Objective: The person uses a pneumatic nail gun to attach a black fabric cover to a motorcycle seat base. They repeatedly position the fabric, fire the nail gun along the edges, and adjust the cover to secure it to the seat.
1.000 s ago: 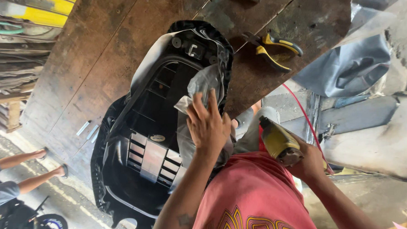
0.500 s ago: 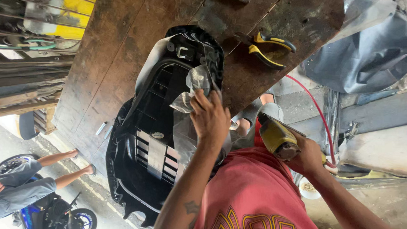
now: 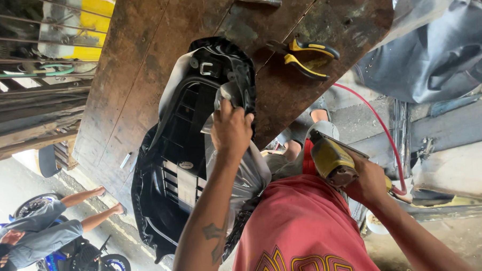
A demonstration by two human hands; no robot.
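Left hand (image 3: pixel 231 129): fingers closed on a fold of grey cover sheet (image 3: pixel 242 173), pressing it onto the upturned black seat base (image 3: pixel 185 143).
Right hand (image 3: pixel 368 182): fingers wrapped around the yellow air stapler (image 3: pixel 331 161), held off the seat, beside the red shirt (image 3: pixel 303 229).
Change: over the last second the left hand has crept further up the seat; the stapler stays back, so the sheet is being stretched, not yet fastened.
Seat: lies under the left fingers on the rusty desk (image 3: pixel 142 59); yellow-handled pliers (image 3: pixel 305 56) beyond the fingertips.
Hidden: stapler nose and the seat's near edge are covered by shirt and sheet; the red hose (image 3: pixel 379 125) runs behind the wrist.
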